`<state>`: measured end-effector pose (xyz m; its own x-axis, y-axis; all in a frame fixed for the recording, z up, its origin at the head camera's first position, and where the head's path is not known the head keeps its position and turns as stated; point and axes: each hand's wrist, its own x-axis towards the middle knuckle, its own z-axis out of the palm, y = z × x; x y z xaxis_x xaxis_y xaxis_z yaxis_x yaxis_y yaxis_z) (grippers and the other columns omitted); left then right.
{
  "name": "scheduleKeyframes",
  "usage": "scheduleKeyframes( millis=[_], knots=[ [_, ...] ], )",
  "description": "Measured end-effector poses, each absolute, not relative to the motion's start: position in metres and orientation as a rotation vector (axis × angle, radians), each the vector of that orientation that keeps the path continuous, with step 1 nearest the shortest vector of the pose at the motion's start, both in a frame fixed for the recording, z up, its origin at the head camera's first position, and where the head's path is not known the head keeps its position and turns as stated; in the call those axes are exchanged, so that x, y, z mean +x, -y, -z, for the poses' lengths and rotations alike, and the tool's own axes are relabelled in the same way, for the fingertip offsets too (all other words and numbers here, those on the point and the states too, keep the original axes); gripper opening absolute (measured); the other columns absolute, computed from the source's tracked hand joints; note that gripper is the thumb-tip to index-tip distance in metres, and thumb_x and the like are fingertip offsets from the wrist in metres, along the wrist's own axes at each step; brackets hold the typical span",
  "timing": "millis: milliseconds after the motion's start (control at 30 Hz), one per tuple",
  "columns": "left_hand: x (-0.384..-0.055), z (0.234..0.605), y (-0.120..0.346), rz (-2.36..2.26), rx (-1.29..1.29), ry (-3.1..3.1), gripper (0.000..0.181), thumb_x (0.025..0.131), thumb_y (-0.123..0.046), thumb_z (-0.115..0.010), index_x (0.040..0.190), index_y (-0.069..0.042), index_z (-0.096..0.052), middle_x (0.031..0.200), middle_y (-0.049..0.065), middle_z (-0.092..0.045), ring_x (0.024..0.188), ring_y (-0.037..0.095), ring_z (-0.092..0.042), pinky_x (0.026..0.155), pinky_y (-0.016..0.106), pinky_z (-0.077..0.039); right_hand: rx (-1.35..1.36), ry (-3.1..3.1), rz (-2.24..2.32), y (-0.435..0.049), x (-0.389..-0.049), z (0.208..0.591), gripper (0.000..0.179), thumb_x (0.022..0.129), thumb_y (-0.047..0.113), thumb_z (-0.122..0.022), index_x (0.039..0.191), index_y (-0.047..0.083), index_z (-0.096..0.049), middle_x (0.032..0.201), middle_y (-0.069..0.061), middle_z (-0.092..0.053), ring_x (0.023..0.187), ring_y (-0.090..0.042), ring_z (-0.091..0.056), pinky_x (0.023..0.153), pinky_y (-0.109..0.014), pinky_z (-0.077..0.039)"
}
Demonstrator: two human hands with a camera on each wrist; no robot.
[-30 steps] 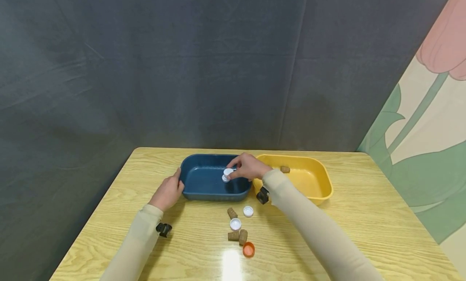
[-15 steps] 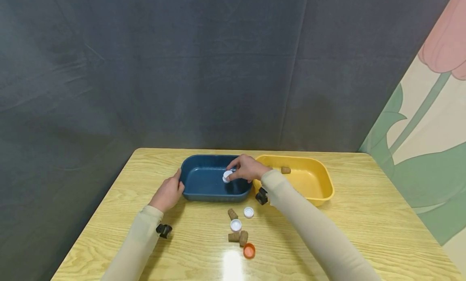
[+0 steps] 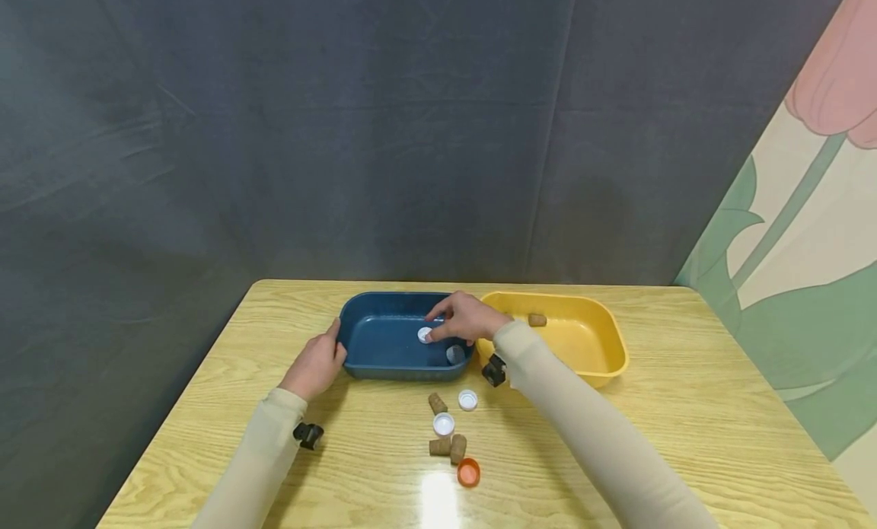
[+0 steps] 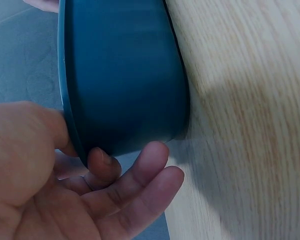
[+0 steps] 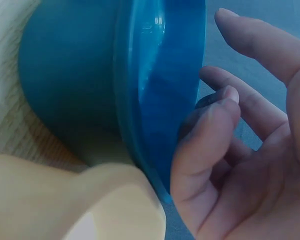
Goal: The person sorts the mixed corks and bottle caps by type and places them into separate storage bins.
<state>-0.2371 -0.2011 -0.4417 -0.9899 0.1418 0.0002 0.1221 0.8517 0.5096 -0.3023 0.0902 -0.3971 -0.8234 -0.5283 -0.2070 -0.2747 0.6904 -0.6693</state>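
Observation:
My left hand (image 3: 318, 361) grips the left end of a blue plastic bin (image 3: 404, 373); in the left wrist view its fingers (image 4: 132, 185) lie along the outer wall by the rim. Over the right part of the bin is my right hand (image 3: 466, 316), with thumb and fingers apart and nothing between them in the right wrist view. Just below its fingertips a white bottle cap (image 3: 424, 335) lies on the bin floor. A second, dimmer round cap (image 3: 455, 354) shows near the bin's right front corner.
A yellow bin (image 3: 582, 346) holding a cork (image 3: 537, 320) stands right beside the blue one. In front lie several corks (image 3: 458, 448), two white caps (image 3: 444, 424) (image 3: 468, 399) and an orange cap (image 3: 469, 473) on the wooden table (image 3: 685, 407).
The white cap that my right fingers pinched has been let go and dropped into the blue bin, toward its right front corner. My left hand stays on the bin.

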Motion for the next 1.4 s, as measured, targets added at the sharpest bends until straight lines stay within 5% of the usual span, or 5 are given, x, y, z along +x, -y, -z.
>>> scheduleKeyframes(
  millis=[200, 500, 733, 1400],
  knots=[
    [-0.238, 0.443, 0.202, -0.815, 0.212, -2.988, 0.058, 0.101, -0.007, -0.041, 0.152, 0.015, -0.023, 0.065, 0.005, -0.044, 0.052, 0.015, -0.038, 0.054, 0.029, -0.035, -0.683, -2.449, 0.984, -0.095, -0.292, 0.392, 0.042, 0.086, 0.030, -0.079, 0.125, 0.016, -0.072, 0.062, -0.004, -0.049, 0.044, -0.014, -0.038, 0.045, -0.026, -0.040],
    [-0.239, 0.443, 0.201, -0.844, 0.208, -2.968, 0.059, 0.102, -0.008, -0.041, 0.154, 0.013, -0.021, 0.058, 0.002, -0.042, 0.049, 0.013, -0.036, 0.051, 0.027, -0.034, -0.897, -2.297, 1.146, -0.101, -0.265, 0.391, 0.038, 0.087, 0.030, -0.079, 0.122, 0.018, -0.073, 0.057, 0.002, -0.039, 0.042, -0.014, -0.027, 0.045, -0.028, -0.032],
    [-0.237, 0.440, 0.201, -0.848, 0.211, -2.959, 0.059, 0.102, -0.008, -0.040, 0.154, 0.012, -0.020, 0.056, 0.001, -0.040, 0.047, 0.013, -0.034, 0.050, 0.027, -0.034, -0.955, -2.309, 1.157, -0.113, -0.237, 0.403, 0.041, 0.083, 0.033, -0.082, 0.117, 0.010, -0.075, 0.059, 0.004, -0.040, 0.053, -0.010, -0.035, 0.057, -0.025, -0.034],
    [-0.236, 0.438, 0.199, -0.824, 0.197, -2.969, 0.059, 0.102, -0.008, -0.041, 0.153, 0.014, -0.022, 0.058, 0.002, -0.042, 0.049, 0.013, -0.035, 0.052, 0.028, -0.035, -0.819, -2.385, 1.217, -0.140, -0.182, 0.454, 0.047, 0.072, 0.036, -0.089, 0.108, 0.007, -0.078, 0.067, 0.008, -0.051, 0.062, -0.002, -0.045, 0.057, -0.019, -0.039]
  ],
)
